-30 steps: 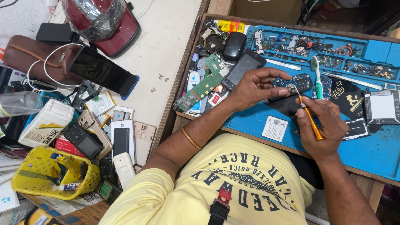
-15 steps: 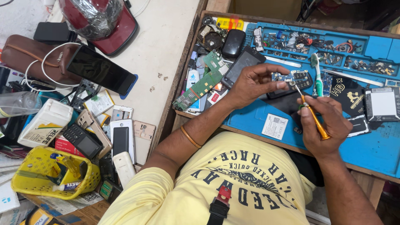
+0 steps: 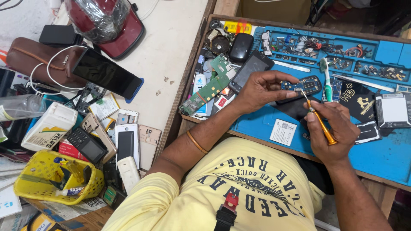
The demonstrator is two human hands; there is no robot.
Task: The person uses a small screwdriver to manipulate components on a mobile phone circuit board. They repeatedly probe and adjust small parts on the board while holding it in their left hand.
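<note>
Orange-handled, a small screwdriver (image 3: 320, 122) is pinched in the right hand (image 3: 332, 130), fingers closed around its shaft, the metal tip angled up and left to touch a small blue phone circuit board (image 3: 299, 85). The left hand (image 3: 261, 90) clamps that board by its left end between thumb and fingertips, holding it just above a blue repair mat (image 3: 376, 158). Both hands sit close together over the mat, meeting at the board.

Judging by this, the phone is already opened and its board lifted out; work on the board itself appears under way, with reassembly not yet begun.

Just beside the left hand lies a dark phone (image 3: 250, 70) with its screen up, and a long green circuit board (image 3: 207, 87) lies further left. A green and white toothbrush (image 3: 326, 79) lies right of the blue board. Compartments along the mat's far edge hold small loose parts too small to identify. A white label (image 3: 283, 131) lies on the mat below the hands. Well apart to the left, a pale tabletop (image 3: 171, 47) carries several phones, a yellow basket (image 3: 55, 179) and a red helmet (image 3: 107, 21)
</note>
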